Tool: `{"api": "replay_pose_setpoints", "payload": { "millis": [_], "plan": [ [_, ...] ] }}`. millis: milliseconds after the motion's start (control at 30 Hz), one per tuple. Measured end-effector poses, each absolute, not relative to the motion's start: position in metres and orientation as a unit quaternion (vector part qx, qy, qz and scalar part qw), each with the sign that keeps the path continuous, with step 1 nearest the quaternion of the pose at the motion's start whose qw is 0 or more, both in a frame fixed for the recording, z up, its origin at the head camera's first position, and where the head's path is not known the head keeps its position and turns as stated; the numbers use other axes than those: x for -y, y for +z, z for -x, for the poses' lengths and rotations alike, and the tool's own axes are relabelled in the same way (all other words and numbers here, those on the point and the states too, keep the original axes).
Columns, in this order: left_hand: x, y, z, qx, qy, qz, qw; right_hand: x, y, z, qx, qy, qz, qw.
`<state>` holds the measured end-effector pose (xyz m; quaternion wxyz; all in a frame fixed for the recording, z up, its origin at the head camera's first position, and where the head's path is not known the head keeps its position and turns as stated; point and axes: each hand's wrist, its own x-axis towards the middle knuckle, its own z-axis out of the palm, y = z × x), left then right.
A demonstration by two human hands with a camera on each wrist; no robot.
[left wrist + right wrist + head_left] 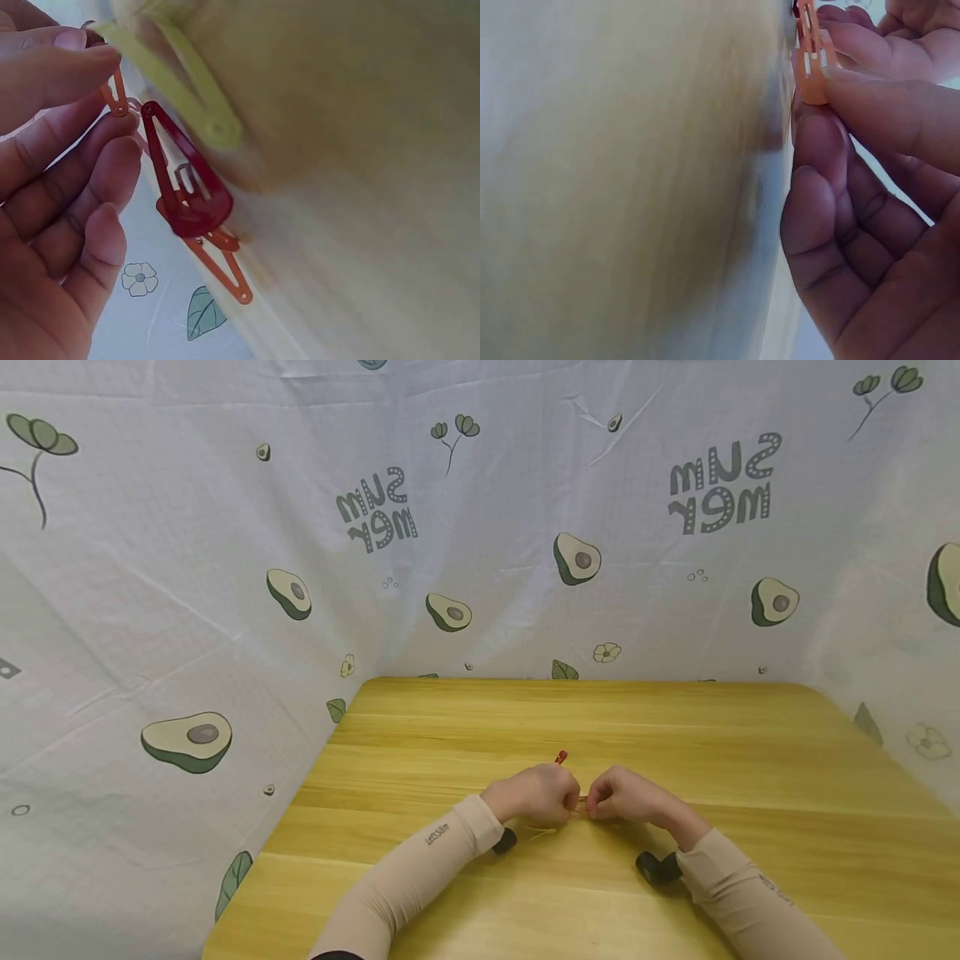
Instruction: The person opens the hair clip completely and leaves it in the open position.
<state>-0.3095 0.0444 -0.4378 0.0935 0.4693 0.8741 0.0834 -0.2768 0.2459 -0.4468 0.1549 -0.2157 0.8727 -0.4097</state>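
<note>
Between the two hands is an orange snap hair clip [815,82]. My right hand [627,795] pinches its broad end between thumb and forefinger. At its narrow end, my left hand [542,793] holds it with thumb and fingers. What else lies in the left fingertips is partly hidden. Beside the left hand is a dark red hair clip [196,210], with another orange hair clip [229,270] overlapping it; I cannot tell whether they are linked. A yellow-green hair clip [180,82] is blurred, close to the left wrist camera.
The hands work low over a wood-grain table [600,902]. Behind it and at its sides hangs a white curtain [510,568] printed with avocados. A black wrist-worn device [658,868] is by the right sleeve.
</note>
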Motion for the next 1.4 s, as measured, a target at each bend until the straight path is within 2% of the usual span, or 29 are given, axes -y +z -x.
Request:
{"api": "replay_pose_setpoints", "payload": {
  "millis": [533,1000,1100,1267,1400],
  "plan": [
    [-0.045,-0.441,0.31,-0.873,0.07,-0.474,0.086,-0.243,-0.451,0.277,-0.875,-0.408,0.213,0.151],
    [-0.034,-0.438,0.314,-0.869,0.125,-0.47,0.089,-0.246,-0.445,0.278,-0.881,-0.399,0.211,0.144],
    [-0.029,-0.436,0.321,-0.871,0.158,-0.455,0.095,-0.249,-0.437,0.28,-0.885,-0.395,0.208,0.133],
    [-0.022,-0.43,0.334,-0.878,0.23,-0.402,0.119,-0.25,-0.423,0.289,-0.878,-0.409,0.201,0.147],
    [-0.021,-0.429,0.345,-0.887,0.277,-0.352,0.115,-0.246,-0.414,0.303,-0.874,-0.41,0.208,0.16]
  ]
}}
